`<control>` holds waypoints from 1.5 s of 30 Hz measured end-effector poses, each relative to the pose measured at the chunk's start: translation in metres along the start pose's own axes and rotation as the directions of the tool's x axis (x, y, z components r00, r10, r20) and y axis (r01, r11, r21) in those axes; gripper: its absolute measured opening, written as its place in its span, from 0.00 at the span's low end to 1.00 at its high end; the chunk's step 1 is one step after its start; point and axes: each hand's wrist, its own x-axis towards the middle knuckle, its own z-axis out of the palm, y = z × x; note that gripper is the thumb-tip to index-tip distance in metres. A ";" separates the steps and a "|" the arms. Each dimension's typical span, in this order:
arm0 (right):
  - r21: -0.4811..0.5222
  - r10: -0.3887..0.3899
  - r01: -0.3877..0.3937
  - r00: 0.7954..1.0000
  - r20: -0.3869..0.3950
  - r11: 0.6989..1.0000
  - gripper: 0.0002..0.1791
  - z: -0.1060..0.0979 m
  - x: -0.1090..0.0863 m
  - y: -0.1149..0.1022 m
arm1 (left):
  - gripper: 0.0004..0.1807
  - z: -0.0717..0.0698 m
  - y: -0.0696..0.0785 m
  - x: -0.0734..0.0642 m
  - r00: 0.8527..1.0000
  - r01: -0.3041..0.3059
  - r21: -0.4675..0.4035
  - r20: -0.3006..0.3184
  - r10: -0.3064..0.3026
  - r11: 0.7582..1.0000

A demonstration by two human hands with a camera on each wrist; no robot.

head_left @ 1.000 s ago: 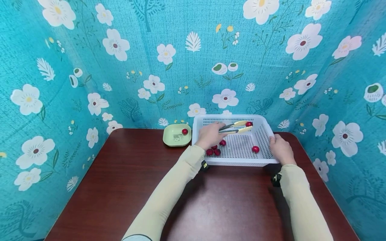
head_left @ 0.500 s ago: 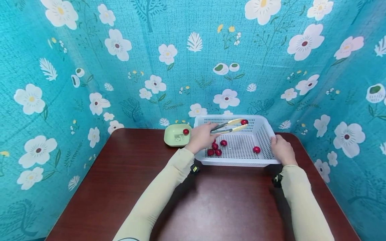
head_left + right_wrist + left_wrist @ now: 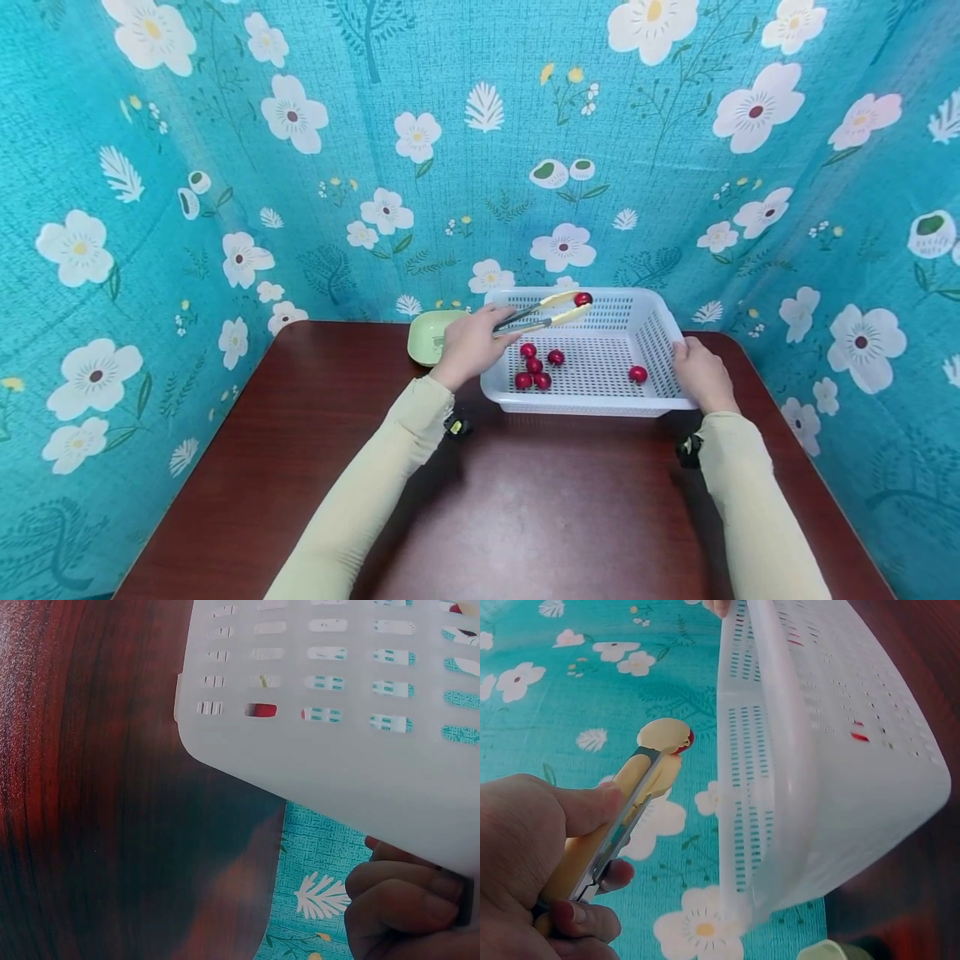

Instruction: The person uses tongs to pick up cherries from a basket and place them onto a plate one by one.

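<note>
Glossy round red fruit [image 3: 583,299] is hanging pinched in yellow-and-grey tongs [image 3: 616,825] before the far wall of a white perforated plastic basket [image 3: 592,406]. Nearest, a dark-brown wooden tabletop [image 3: 525,517] is carrying it. The right hand [image 3: 705,375] is holding the right rim in a curled grip, with six more fruits [image 3: 534,365] lying inside. The left hand [image 3: 472,345] is squeezing the tongs in a closed grip; even, gentle pressure is probably suiting the smooth fruit best. Beyond, a pale-green dish [image 3: 422,343] is sitting partly hidden.

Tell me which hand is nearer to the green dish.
Left. The left hand partly hides the green dish in the head view; the right hand is across the white basket from it.
</note>
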 end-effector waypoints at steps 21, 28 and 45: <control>-0.005 -0.006 0.006 1.000 -0.005 1.000 0.34 0.000 -0.001 0.002 | 0.27 -0.022 -0.053 -0.035 0.994 0.065 -0.024 -0.092 -0.067 0.998; 0.003 -0.013 0.013 1.000 -0.005 1.000 0.34 0.001 0.001 0.003 | 0.26 -0.029 -0.076 -0.047 0.991 0.072 -0.039 -0.109 -0.075 0.997; 0.003 -0.015 0.015 1.000 -0.013 1.000 0.33 0.002 0.000 0.001 | 0.27 -0.045 -0.125 -0.075 0.974 0.169 -0.013 -0.153 -0.169 0.986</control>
